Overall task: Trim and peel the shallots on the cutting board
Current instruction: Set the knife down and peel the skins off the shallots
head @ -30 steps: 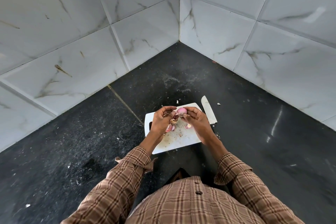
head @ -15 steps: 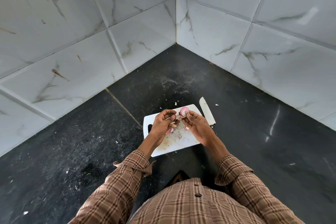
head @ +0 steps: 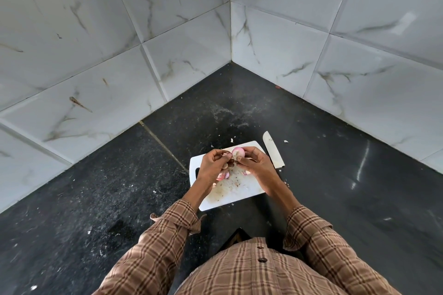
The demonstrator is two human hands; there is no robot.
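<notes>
A pink shallot (head: 238,152) is held above the far part of the white cutting board (head: 242,193). My right hand (head: 254,163) grips the shallot with curled fingers. My left hand (head: 214,165) pinches a strip of papery skin (head: 226,156) that hangs off the shallot's left side. More pink shallot pieces (head: 223,176) lie on the board under my left hand, partly hidden. Brown skin crumbs are scattered over the board's middle.
A knife with a white blade (head: 273,149) lies on the black counter just right of the board. White marble-look tiled walls meet in a corner behind. Small skin scraps (head: 232,140) lie beyond the board.
Both hands have stayed over the board's far part while the left fingers keep pulling skin off the shallot. The shallot's pink flesh shows more than before.
</notes>
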